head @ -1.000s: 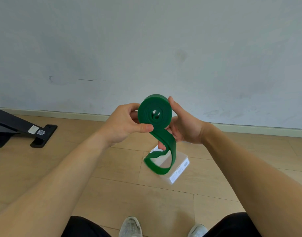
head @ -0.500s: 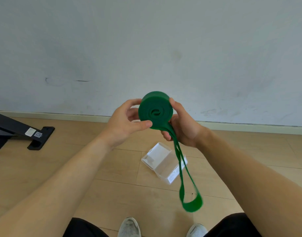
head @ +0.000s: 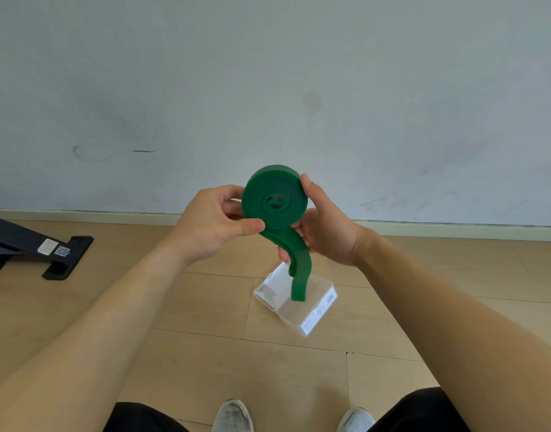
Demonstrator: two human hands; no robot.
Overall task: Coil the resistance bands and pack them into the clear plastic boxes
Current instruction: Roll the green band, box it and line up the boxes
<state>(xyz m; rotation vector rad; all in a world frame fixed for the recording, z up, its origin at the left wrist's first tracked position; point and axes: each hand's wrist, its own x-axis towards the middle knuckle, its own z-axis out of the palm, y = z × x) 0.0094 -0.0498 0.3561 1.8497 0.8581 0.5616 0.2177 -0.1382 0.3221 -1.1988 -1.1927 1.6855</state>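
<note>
With the green band (head: 274, 198) gripped by left hand (head: 211, 226) and right hand (head: 327, 232), the tail (head: 300, 275) below has been shortened, so coiling is judged nearly finished.

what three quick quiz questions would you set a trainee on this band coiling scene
1. True or false: the green band is fully coiled, with no loose end.
2. Where is the clear plastic box? A) on the wooden floor, below the hands; B) on a shelf; C) on the person's lap.
3. How many hands hold the coil?

Key:
1. False: a loose tail hangs down from the coil.
2. A.
3. Two: the left hand and the right hand both grip it.
</note>
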